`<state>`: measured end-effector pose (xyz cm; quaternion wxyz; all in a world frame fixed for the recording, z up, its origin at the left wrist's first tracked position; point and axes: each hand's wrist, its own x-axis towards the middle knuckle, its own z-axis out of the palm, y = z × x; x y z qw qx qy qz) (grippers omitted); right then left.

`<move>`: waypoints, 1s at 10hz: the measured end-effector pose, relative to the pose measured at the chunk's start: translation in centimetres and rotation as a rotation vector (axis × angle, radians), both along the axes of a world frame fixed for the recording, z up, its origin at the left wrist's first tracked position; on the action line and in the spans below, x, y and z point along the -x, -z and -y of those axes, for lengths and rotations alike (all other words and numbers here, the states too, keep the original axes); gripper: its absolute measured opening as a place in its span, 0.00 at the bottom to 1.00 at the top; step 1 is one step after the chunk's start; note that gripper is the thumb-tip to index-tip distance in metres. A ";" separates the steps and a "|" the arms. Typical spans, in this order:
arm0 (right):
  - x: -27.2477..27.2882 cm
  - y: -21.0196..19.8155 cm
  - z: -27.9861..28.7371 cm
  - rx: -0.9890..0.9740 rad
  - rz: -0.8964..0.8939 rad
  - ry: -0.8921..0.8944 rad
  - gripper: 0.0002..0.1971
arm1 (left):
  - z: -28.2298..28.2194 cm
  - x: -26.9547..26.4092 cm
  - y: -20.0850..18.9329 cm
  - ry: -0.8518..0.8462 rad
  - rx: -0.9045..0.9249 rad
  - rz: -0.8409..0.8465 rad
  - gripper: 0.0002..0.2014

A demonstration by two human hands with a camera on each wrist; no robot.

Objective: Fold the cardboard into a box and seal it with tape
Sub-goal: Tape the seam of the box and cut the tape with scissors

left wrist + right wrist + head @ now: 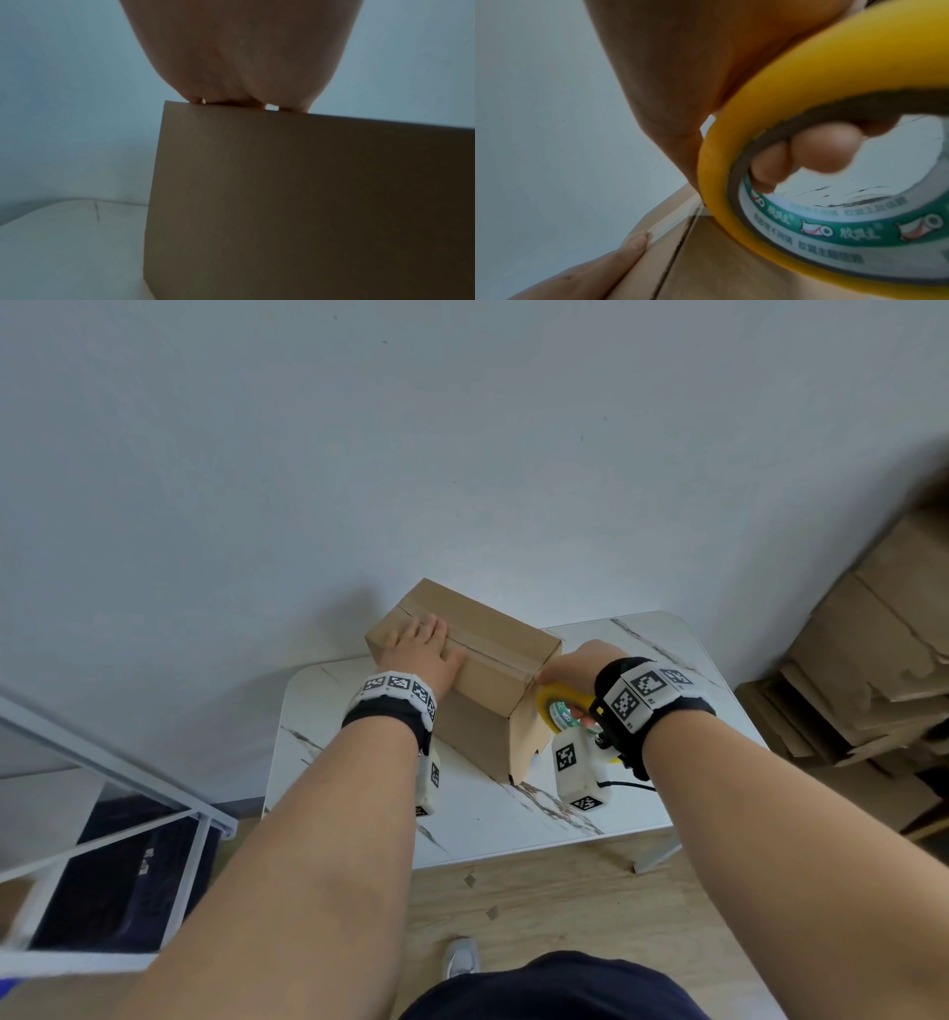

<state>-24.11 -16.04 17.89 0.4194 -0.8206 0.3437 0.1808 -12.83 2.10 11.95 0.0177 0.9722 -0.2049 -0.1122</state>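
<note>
A brown cardboard box (488, 690) stands on the white marble-patterned table (493, 819), its top flaps closed. Clear tape (493, 645) runs along the top seam. My left hand (423, 649) lies flat on the box top with straight fingers; the left wrist view shows the palm (244, 60) resting on the box's upper edge above its side (295, 203). My right hand (577, 667) grips a yellow tape roll (557, 706) at the box's right end. In the right wrist view, fingers (816, 150) curl through the tape roll (795, 142), which sits at the seam (680, 243).
A pile of flattened cardboard (868, 654) is stacked at the right against the wall. A white metal rack (102, 814) stands at the left. The floor (554, 906) is wooden in front of the table. A grey wall (411, 454) rises right behind the box.
</note>
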 end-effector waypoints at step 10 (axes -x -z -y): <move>-1.1 2.8 0.4 0.038 0.070 -0.011 0.21 | 2.7 5.1 -0.6 -0.004 0.406 0.313 0.17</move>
